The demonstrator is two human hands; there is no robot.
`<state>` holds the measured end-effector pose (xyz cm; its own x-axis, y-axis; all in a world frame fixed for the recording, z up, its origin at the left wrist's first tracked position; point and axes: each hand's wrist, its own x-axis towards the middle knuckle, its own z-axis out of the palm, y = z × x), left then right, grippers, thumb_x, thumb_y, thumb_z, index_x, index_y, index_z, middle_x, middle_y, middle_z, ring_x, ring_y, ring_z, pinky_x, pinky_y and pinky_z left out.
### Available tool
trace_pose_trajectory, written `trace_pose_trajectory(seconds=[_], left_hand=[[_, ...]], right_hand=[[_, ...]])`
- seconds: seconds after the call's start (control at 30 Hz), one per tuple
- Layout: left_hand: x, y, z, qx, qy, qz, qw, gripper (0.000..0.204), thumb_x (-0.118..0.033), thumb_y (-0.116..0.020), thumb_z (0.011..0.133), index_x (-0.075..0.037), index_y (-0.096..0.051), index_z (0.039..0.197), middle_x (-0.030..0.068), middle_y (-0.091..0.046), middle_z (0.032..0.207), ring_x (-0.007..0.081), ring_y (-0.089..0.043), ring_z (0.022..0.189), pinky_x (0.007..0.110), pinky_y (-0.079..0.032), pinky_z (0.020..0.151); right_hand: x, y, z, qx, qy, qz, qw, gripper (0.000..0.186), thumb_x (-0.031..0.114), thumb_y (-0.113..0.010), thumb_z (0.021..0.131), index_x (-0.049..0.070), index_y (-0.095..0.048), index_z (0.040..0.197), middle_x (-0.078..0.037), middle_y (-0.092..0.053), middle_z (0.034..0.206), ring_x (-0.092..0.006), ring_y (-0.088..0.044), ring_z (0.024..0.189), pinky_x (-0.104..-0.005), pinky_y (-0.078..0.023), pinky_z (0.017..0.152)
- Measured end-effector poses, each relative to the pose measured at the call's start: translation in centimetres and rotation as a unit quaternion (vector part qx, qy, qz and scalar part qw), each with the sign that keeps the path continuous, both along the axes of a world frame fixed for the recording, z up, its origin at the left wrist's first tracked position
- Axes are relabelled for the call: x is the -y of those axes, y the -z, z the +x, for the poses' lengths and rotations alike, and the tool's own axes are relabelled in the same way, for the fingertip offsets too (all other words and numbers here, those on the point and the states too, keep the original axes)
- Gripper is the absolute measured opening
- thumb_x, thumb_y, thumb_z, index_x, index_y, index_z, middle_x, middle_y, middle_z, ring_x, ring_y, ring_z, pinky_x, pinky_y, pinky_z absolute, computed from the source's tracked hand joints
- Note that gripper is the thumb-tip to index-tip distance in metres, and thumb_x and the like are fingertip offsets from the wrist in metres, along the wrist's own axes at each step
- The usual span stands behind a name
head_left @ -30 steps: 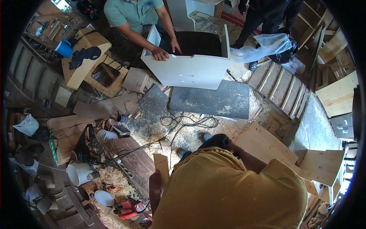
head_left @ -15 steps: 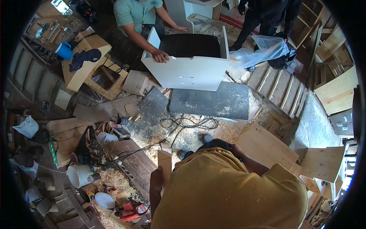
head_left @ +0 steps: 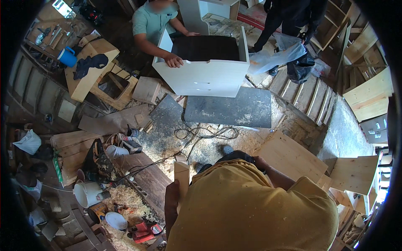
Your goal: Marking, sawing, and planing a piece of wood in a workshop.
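Observation:
Beside my left hip, my left hand (head_left: 171,190) is closed round a short pale wooden board (head_left: 181,180) that stands on end. My right hand (head_left: 260,162) rests at my waist on the right, against dark trousers (head_left: 238,156). Its fingers are mostly hidden, and whether it holds anything I cannot make out. My mustard-yellow shirt (head_left: 251,205) covers much of the lower middle. Ahead of me is a white cabinet (head_left: 201,79) with a dark inside. A co-worker in a light green shirt (head_left: 146,23) has both hands on its edges.
A dark flat panel (head_left: 228,109) lies before the cabinet. Looped black cables (head_left: 197,134) cross the sawdust. Wide wooden panels (head_left: 291,157) lie at the right. A white bucket (head_left: 86,193) and red tool (head_left: 144,232) are at lower left. Another person in black (head_left: 289,19) stands behind plastic sheeting (head_left: 278,58).
The co-worker at the cabinet has leaned forward over it. A black bag hangs more plainly beside the person in black. My hands and the wooden board stay nearly where they were.

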<state>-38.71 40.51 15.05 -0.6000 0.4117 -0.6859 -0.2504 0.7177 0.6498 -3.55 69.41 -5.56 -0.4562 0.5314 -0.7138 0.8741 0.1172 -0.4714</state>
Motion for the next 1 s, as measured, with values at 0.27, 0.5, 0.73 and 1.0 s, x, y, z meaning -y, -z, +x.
trace_pose_trajectory(seconds=[0.27,0.5,0.73,1.0], left_hand=[[-1.3,-2.1,0.2,0.011,-0.026,-0.071,0.997,0.047,-0.039,-0.045,0.092,0.003,-0.059,0.078,0.0024,-0.05,0.062,0.0122,-0.04,0.059,0.033,-0.037,0.055],[-1.9,-2.3,0.3,-0.114,0.125,-0.045,0.985,0.046,-0.039,-0.045,0.092,0.003,-0.058,0.075,0.0018,-0.049,0.062,0.0118,-0.04,0.06,0.033,-0.036,0.055],[5.1,3.9,1.3,-0.081,0.0,0.034,0.996,0.039,-0.038,-0.051,0.093,-0.003,-0.064,0.08,-0.0058,-0.054,0.068,0.0055,-0.045,0.063,0.027,-0.041,0.056],[0.0,-3.0,3.3,0.022,-0.129,0.041,0.991,0.053,-0.051,-0.06,0.083,0.001,-0.066,0.087,0.0016,-0.06,0.073,0.0098,-0.051,0.066,0.029,-0.045,0.063]], right_hand=[[-0.5,0.8,-0.3,-0.019,-0.042,-0.017,0.999,0.042,0.028,-0.061,0.074,0.017,-0.062,0.115,-0.018,-0.067,0.086,-0.0265,-0.067,0.075,-0.0384,-0.052,0.072],[-0.3,0.5,0.3,0.028,-0.052,-0.019,0.998,0.044,0.028,-0.064,0.073,0.019,-0.062,0.116,-0.016,-0.068,0.086,-0.0268,-0.067,0.069,-0.0372,-0.052,0.069],[-2.4,2.6,-0.5,-0.028,-0.029,-0.057,0.998,0.039,0.023,-0.067,0.071,0.013,-0.066,0.109,-0.009,-0.068,0.077,-0.017,-0.062,0.062,-0.0326,-0.051,0.063],[-11.1,9.2,5.5,-0.115,0.022,-0.16,0.98,0.019,0.016,-0.063,0.075,0.003,-0.068,0.088,-0.008,-0.067,0.078,-0.0158,-0.061,0.068,-0.0305,-0.049,0.059]])
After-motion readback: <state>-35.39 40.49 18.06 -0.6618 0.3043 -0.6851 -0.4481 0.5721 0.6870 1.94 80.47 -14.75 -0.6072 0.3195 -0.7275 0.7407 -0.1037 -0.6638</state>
